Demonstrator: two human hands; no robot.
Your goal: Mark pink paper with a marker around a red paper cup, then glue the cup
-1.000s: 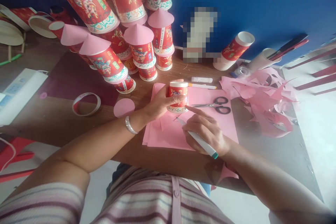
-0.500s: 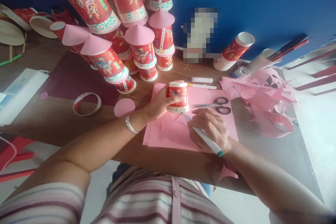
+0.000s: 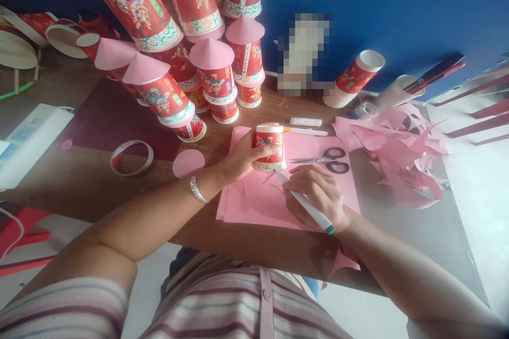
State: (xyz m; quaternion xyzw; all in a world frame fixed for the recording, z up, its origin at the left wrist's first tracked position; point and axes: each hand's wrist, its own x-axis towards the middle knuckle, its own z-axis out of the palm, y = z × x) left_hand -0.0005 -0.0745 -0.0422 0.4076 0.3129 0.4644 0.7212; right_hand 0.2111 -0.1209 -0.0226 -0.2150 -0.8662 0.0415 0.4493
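Our left hand (image 3: 242,159) grips the cup (image 3: 267,140) over the paper (image 3: 254,204); our right hand (image 3: 318,190) grips the marker (image 3: 312,210), tip by the cup's lower edge. Bare table (image 3: 246,238) lies between paper and near edge.

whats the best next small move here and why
Probably one more short stroke with the marker along the pale band of the red cup: the right grip has the tip at or just beside that band, which already carries drawn lines, and the left grip holds the cup.
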